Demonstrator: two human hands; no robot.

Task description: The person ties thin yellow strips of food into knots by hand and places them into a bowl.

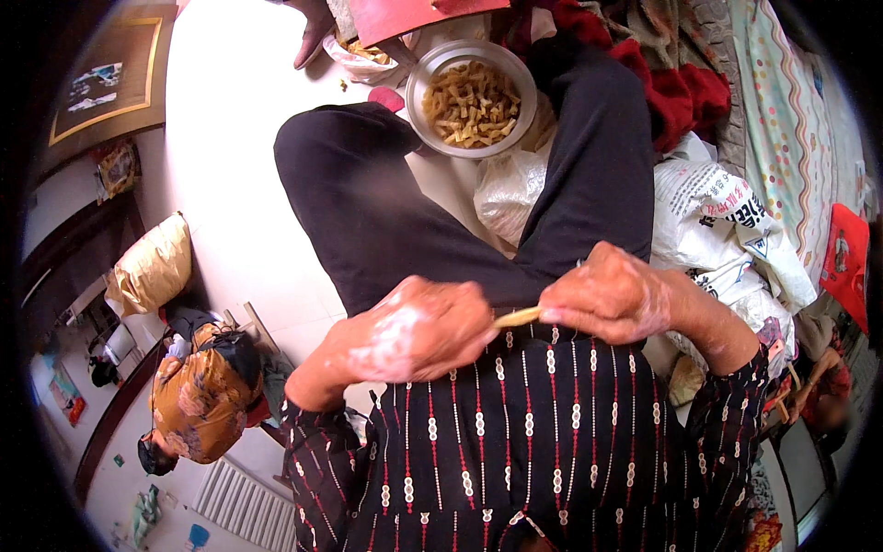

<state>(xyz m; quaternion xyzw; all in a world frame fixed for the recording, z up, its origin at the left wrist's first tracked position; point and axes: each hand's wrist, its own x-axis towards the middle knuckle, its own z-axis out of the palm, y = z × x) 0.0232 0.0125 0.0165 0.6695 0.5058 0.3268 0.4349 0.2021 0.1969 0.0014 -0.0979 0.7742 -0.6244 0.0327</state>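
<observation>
Between my two hands, over my lap, stretches a short yellowish strip (518,318). My left hand (414,327) is closed around one end of it, its fingers curled under and slightly blurred. The other end is pinched by my right hand (609,296), the thumb lying along it. Beyond my lap, between my knees, a round metal bowl (416,103) holds a heap of similar yellow-brown pieces (471,103). I cannot tell exactly what the pieces are.
A clear plastic bag (511,195) lies below the bowl, and a red stool or table (423,17) stands beyond it. White printed sacks (727,221) are piled at my right, beside a patterned bed cover (782,110). A person in a brown patterned top (198,391) sits at the left.
</observation>
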